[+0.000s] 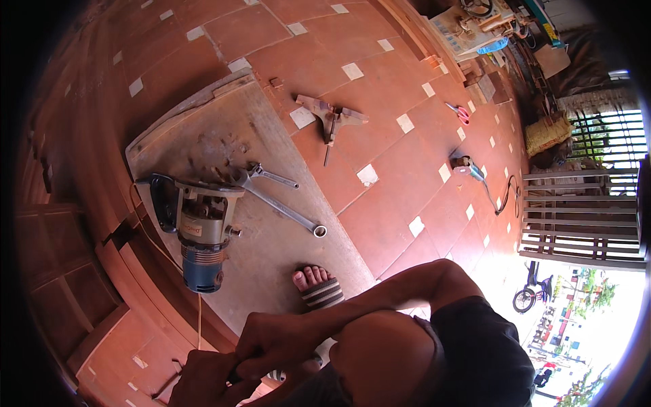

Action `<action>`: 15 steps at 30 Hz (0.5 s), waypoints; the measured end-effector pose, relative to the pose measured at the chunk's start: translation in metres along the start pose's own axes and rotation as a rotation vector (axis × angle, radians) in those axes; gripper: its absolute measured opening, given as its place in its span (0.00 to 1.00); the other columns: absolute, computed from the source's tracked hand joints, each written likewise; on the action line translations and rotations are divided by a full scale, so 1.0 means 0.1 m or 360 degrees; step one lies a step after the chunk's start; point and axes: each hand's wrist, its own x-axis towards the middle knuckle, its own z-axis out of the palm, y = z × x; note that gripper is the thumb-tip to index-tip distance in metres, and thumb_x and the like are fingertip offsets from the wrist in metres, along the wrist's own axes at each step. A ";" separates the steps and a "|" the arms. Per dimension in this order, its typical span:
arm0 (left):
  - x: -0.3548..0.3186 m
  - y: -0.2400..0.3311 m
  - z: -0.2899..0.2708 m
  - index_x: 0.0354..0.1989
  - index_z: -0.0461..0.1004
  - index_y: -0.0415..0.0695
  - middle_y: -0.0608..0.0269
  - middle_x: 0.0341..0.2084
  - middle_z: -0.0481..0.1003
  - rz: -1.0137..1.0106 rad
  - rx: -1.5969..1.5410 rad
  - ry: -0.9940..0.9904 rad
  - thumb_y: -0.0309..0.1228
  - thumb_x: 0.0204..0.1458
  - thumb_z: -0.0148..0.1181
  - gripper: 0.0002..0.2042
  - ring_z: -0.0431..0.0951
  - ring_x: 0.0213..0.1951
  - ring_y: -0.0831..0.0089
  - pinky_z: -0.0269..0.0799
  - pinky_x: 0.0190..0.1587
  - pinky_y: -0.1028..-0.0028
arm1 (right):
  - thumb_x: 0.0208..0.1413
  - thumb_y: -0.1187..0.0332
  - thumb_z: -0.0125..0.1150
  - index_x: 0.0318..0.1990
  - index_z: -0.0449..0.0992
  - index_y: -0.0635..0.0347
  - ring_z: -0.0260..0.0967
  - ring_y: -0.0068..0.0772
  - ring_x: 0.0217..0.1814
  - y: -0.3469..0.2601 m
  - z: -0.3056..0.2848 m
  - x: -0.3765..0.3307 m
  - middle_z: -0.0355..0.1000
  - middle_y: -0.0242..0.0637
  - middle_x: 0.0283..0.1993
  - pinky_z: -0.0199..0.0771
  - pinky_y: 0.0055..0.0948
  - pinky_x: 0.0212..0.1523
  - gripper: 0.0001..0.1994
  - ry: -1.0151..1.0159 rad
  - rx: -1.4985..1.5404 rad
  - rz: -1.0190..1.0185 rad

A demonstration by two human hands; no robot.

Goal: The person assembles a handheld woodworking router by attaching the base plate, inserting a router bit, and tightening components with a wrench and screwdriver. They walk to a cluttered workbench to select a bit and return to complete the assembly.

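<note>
My hands meet low in the picture, just above my bent knee. My left hand is curled around a small dark object, most of it hidden. My right hand reaches in from the right and closes its fingers over the same object from above. A blue and grey electric router lies on its side on a worn board just beyond my hands, its cord running toward me. Two metal spanners lie next to it. My foot in a striped sandal rests on the board's near edge.
A wooden and metal clamp-like piece lies on the red tiled floor beyond the board. Farther right are a red-handled tool and a small grinder with a cable. Wooden panels line the left; a slatted bench stands at right.
</note>
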 end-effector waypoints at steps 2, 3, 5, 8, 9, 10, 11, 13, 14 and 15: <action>0.04 -0.03 -0.04 0.37 0.79 0.40 0.53 0.22 0.80 -0.0078 -0.0078 -0.0039 0.47 0.55 0.67 0.19 0.84 0.27 0.54 0.77 0.32 0.60 | 0.67 0.63 0.61 0.32 0.78 0.70 0.64 0.24 0.22 0.02 -0.01 0.03 0.71 0.41 0.21 0.66 0.34 0.25 0.17 0.0079 -0.0012 0.0059; 0.05 -0.07 -0.06 0.39 0.79 0.40 0.52 0.24 0.80 -0.0140 -0.0112 -0.0054 0.48 0.56 0.67 0.20 0.84 0.28 0.53 0.78 0.32 0.59 | 0.67 0.63 0.61 0.32 0.78 0.70 0.64 0.22 0.23 0.07 -0.05 0.05 0.71 0.40 0.21 0.66 0.34 0.26 0.17 0.0157 -0.0058 0.0089; 0.13 -0.23 -0.02 0.44 0.79 0.39 0.53 0.24 0.80 -0.0007 -0.0005 0.0200 0.45 0.56 0.70 0.20 0.84 0.28 0.57 0.78 0.32 0.62 | 0.67 0.62 0.62 0.33 0.78 0.70 0.64 0.21 0.25 0.15 -0.11 0.08 0.72 0.38 0.23 0.66 0.33 0.27 0.16 0.0282 -0.0204 0.0157; 0.25 -0.21 -0.09 0.45 0.79 0.38 0.54 0.25 0.80 0.0034 -0.0127 0.0638 0.35 0.53 0.72 0.17 0.83 0.27 0.66 0.77 0.32 0.68 | 0.67 0.63 0.62 0.37 0.81 0.69 0.66 0.20 0.28 0.10 -0.27 0.16 0.74 0.36 0.25 0.69 0.31 0.30 0.14 0.0426 -0.0392 0.0160; 0.29 -0.19 -0.13 0.44 0.79 0.38 0.55 0.26 0.80 0.0030 -0.0215 0.0790 0.31 0.52 0.73 0.15 0.82 0.27 0.69 0.76 0.32 0.69 | 0.67 0.64 0.63 0.39 0.82 0.69 0.68 0.22 0.28 0.09 -0.31 0.19 0.76 0.37 0.26 0.70 0.31 0.31 0.13 0.0503 -0.0381 0.0109; 0.31 -0.25 -0.16 0.47 0.78 0.38 0.56 0.29 0.80 0.0116 -0.0140 0.0860 0.31 0.52 0.74 0.17 0.82 0.28 0.69 0.77 0.33 0.70 | 0.66 0.65 0.63 0.41 0.83 0.69 0.70 0.23 0.28 0.08 -0.36 0.23 0.77 0.37 0.27 0.72 0.30 0.33 0.13 0.0587 -0.0371 0.0044; 0.33 -0.30 -0.22 0.51 0.78 0.38 0.56 0.31 0.81 0.0225 -0.0066 0.0937 0.31 0.52 0.75 0.19 0.83 0.29 0.69 0.78 0.34 0.70 | 0.66 0.65 0.63 0.42 0.83 0.69 0.70 0.22 0.29 -0.02 -0.40 0.29 0.77 0.37 0.28 0.72 0.30 0.33 0.12 0.0572 -0.0455 0.0017; 0.31 -0.20 -0.46 0.56 0.77 0.38 0.57 0.40 0.81 0.0461 0.0016 0.1004 0.27 0.53 0.74 0.21 0.83 0.36 0.71 0.79 0.39 0.72 | 0.66 0.66 0.64 0.44 0.83 0.68 0.70 0.21 0.30 -0.27 -0.47 0.39 0.78 0.37 0.29 0.72 0.30 0.33 0.11 0.0560 -0.0623 -0.0029; 0.29 -0.15 -0.54 0.57 0.77 0.38 0.58 0.40 0.81 0.0495 -0.0186 0.1000 0.26 0.54 0.72 0.21 0.82 0.37 0.73 0.78 0.40 0.73 | 0.66 0.67 0.64 0.45 0.83 0.68 0.70 0.21 0.30 -0.42 -0.49 0.43 0.78 0.37 0.29 0.72 0.30 0.33 0.11 0.0575 -0.0644 -0.0022; 0.30 -0.12 -0.61 0.58 0.76 0.38 0.59 0.41 0.80 0.0536 -0.0380 0.0988 0.25 0.56 0.71 0.21 0.81 0.39 0.75 0.77 0.41 0.74 | 0.66 0.67 0.64 0.45 0.83 0.67 0.71 0.21 0.31 -0.59 -0.51 0.46 0.78 0.38 0.29 0.72 0.30 0.34 0.11 0.0594 -0.0667 -0.0023</action>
